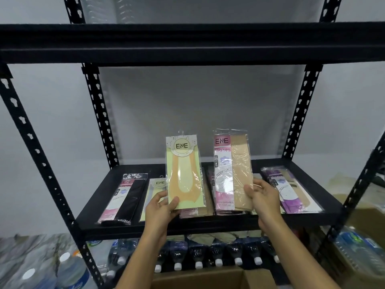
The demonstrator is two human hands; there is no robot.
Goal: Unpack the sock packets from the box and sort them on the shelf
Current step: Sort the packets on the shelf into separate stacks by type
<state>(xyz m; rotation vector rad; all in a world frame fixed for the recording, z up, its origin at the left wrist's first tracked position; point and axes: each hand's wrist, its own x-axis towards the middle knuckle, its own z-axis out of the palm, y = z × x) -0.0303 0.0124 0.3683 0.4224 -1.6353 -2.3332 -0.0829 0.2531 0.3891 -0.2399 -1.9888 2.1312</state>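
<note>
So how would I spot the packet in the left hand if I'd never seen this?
Look at the black shelf above the rows of bottles. Two hands hold packets upright there; take the yellow packet in the left hand. It has an orange sock and a round label, unlike the pink-labelled packet in the right hand.

2 hands [160, 209] [264, 197], 2 held sock packets [183, 174] [233, 172], 1 shelving rack [187, 44], 1 cardboard box [200, 278]

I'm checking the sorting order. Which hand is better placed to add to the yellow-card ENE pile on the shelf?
Left. The left hand already grips a yellow-card packet, and the matching pile lies just left of it. The right hand holds a pink stocking packet.
</note>
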